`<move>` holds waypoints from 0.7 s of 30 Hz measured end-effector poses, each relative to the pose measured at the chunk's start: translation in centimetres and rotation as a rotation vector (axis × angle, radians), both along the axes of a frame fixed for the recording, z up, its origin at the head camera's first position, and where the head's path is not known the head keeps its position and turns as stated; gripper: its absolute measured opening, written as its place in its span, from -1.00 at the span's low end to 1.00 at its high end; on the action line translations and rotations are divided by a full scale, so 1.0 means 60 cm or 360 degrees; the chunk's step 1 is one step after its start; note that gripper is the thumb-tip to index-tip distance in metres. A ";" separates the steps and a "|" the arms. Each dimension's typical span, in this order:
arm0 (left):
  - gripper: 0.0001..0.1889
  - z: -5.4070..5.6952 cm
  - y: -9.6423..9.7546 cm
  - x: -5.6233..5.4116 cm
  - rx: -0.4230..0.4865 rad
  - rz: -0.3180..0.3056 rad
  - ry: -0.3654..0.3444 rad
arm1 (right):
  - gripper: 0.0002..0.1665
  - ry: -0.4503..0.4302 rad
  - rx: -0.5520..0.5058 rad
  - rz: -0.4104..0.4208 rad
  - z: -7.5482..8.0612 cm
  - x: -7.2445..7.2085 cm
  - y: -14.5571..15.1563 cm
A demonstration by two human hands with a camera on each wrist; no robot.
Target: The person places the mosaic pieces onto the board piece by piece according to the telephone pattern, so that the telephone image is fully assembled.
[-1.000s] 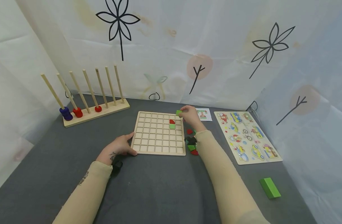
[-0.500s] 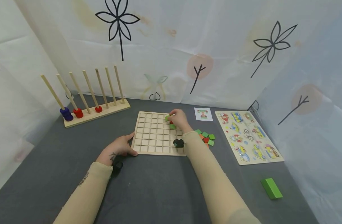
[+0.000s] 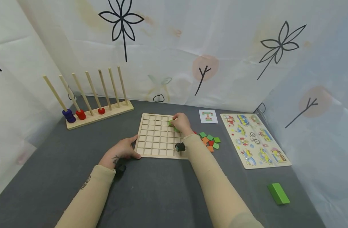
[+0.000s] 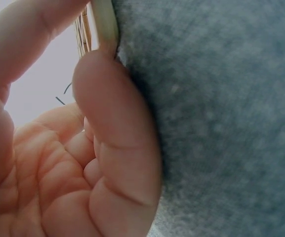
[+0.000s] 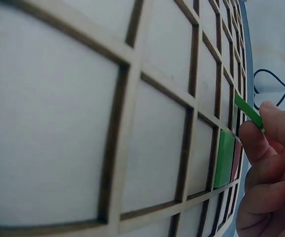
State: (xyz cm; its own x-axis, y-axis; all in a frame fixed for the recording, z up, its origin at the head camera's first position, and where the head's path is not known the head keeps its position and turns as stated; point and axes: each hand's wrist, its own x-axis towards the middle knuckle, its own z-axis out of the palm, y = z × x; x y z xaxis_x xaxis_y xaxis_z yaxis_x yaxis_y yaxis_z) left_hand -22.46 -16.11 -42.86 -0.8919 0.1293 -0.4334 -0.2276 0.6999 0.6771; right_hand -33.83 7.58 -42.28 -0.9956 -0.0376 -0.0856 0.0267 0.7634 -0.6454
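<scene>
My left hand (image 3: pixel 121 149) holds the near left corner of a wooden grid board (image 3: pixel 157 139). In the left wrist view, one fingertip (image 4: pixel 100 74) presses against the board's edge. My right hand (image 3: pixel 182 123) is over the board's far right part, pinching a thin green square tile (image 5: pixel 249 112) between thumb and forefinger. In the right wrist view this tile is tilted, its lower side right at a grid cell. Beside it a green tile (image 5: pixel 224 158) and a red piece (image 5: pixel 236 160) sit in cells; in the head view the right hand hides most of them.
Loose tiles (image 3: pixel 210 137) in green, orange and red lie right of the board. Behind them is a pattern card (image 3: pixel 208 116). A picture puzzle board (image 3: pixel 254 139) and a green block (image 3: pixel 278 193) are at right. A peg stand (image 3: pixel 111 110) with rings is at back left.
My right hand has moved left from the board's far right corner with the green tile, to a cell near the red piece. The left hand keeps its place on the board.
</scene>
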 end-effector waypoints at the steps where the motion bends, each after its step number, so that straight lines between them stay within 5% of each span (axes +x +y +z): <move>1: 0.11 0.000 0.000 0.000 0.0002 -0.0004 0.0002 | -0.72 -0.0001 0.0017 -0.0003 0.000 0.000 0.000; 12: 0.11 -0.002 0.001 -0.003 -0.0014 -0.0025 0.0010 | -0.66 0.0018 0.0215 0.0029 -0.002 0.001 -0.001; 17: 0.10 -0.002 0.001 -0.002 -0.0017 -0.0034 0.0017 | -0.80 0.0005 0.0249 0.0040 -0.001 0.002 -0.002; 21: 0.11 -0.005 0.000 -0.002 -0.0018 -0.0028 0.0014 | -0.67 -0.0056 0.0245 0.0065 0.002 0.003 -0.002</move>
